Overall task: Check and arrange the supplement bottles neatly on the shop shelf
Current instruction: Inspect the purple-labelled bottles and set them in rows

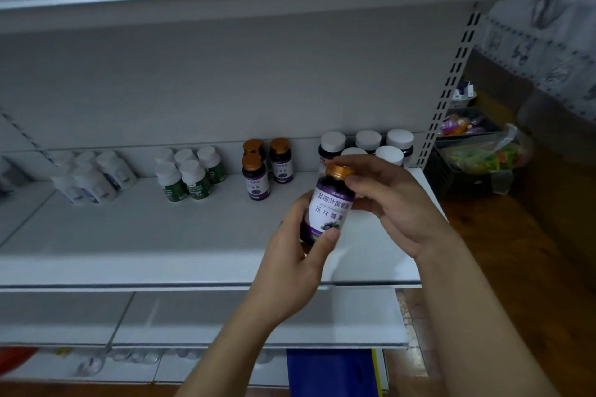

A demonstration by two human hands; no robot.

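1. Shop shelf: white, middle tier, with four groups of bottles along its back edge.
2. Black crate: far right, past the slotted upright, holding coloured packets.
3. Left hand: wrapped round the lower body of the held bottle, thumb across the bottom of the label.
4. Right hand: fingers curled about the neck and cap of the same bottle.
5. White bottles: leftmost group, blurred, count unclear.
6. Green-label bottles: five, white caps, just right of the white group.
7. White-capped dark bottles: rightmost group, at least five, partly hidden behind the right hand.
8. Gold-capped purple bottles: three, standing between the green-label and white-capped dark groups.
9. Held bottle: dark, purple-and-white label facing the camera, slightly tilted, lifted off the shelf above its right front part.
10. Gold cap: on the held bottle, under the right fingertips.
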